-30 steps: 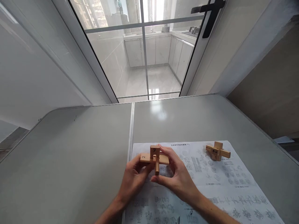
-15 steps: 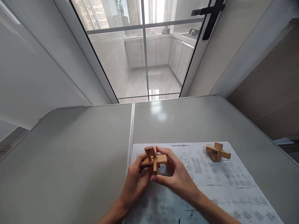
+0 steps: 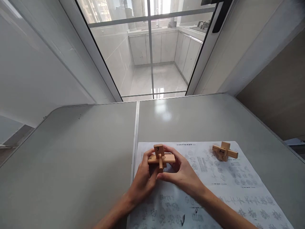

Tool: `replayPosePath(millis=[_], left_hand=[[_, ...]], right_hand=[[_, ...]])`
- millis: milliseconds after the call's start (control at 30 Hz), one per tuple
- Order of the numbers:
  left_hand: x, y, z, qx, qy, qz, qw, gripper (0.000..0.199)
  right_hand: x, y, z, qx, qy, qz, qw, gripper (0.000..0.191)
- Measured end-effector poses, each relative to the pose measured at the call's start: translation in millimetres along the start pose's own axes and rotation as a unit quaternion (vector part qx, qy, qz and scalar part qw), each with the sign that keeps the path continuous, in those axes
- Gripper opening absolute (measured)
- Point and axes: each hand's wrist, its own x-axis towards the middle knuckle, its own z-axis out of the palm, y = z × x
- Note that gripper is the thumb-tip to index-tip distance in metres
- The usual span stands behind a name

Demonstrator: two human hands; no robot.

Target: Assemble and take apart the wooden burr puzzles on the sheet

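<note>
Between my two hands is a wooden interlocking puzzle (image 3: 168,158) made of crossed, numbered bars, held above a printed sheet. My left hand (image 3: 145,179) grips its left side, fingers curled behind and thumb below. From the right, my right hand (image 3: 183,171) closes on it, thumb at the lower end of the round-edged bar that points toward me. One upright bar shows a number at the top. A second wooden puzzle (image 3: 221,152), also of crossed numbered bars, sits on the sheet to the right, apart from both hands.
The printed instruction sheet (image 3: 214,194) with many small diagrams lies on the right half of the grey table (image 3: 71,152). A raised seam (image 3: 136,124) divides the tabletop. Beyond the far edge stands a glass door (image 3: 152,57), and a wall rises at the right.
The held puzzle has turned slightly, so its flat bar and numbered upright face me more squarely. Both hands stay on it. The whole view has shifted a little with my head.
</note>
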Motion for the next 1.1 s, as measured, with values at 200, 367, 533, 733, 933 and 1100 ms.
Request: replayPosePath(millis=[200, 367, 533, 733, 933, 1100], left_hand=[[-0.1, 2.9, 0.9, -0.043, -0.017, 0.013, 0.999, 0.052], [0.2, -1.2, -0.1, -0.052, -0.01, 0.0, 0.999, 0.071], [-0.4, -1.0, 0.0, -0.068, 0.009, -0.009, 0.998, 0.079], [-0.3, -2.1, 2.1, 0.021, 0.057, 0.059, 0.996, 0.079], [3.3, -4.6, -1.1, 0.082, 0.118, 0.111, 0.983, 0.065], [3.4, -1.3, -1.6, 0.082, 0.166, 0.073, 0.98, 0.064]], right_hand=[[-3.5, -0.9, 1.2, -0.018, 0.049, -0.033, 0.998, 0.091], [-4.7, 0.7, 5.3, 0.001, 0.06, -0.055, 0.997, 0.082], [-4.4, -1.4, 5.7, -0.023, 0.059, -0.06, 0.996, 0.079], [-2.0, -7.0, -6.2, -0.064, 0.06, -0.087, 0.992, 0.08], [-11.4, -40.2, -50.1, -0.324, 0.102, -0.199, 0.919, 0.08], [-22.8, -67.2, -98.4, -0.534, 0.145, -0.231, 0.8, 0.073]])
